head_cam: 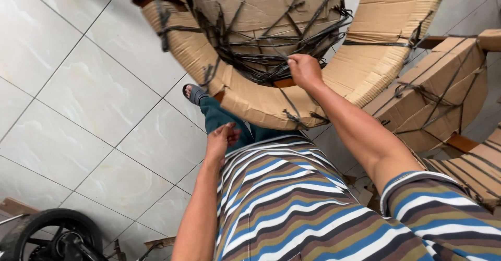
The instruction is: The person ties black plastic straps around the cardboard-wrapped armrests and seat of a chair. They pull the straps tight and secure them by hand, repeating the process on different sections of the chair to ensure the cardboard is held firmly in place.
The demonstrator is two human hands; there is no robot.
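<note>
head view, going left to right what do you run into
black wheel at the bottom left corner → left hand by the hip → right hand on the black strapping of the curved cardboard-wrapped piece → second cardboard-wrapped piece at the right

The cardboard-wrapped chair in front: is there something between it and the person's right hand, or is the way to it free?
Nothing visible stands between them. The right hand already rests on the cardboard-wrapped chair, at the black straps across its seat. The left hand is apart, down by the striped shirt.
</note>
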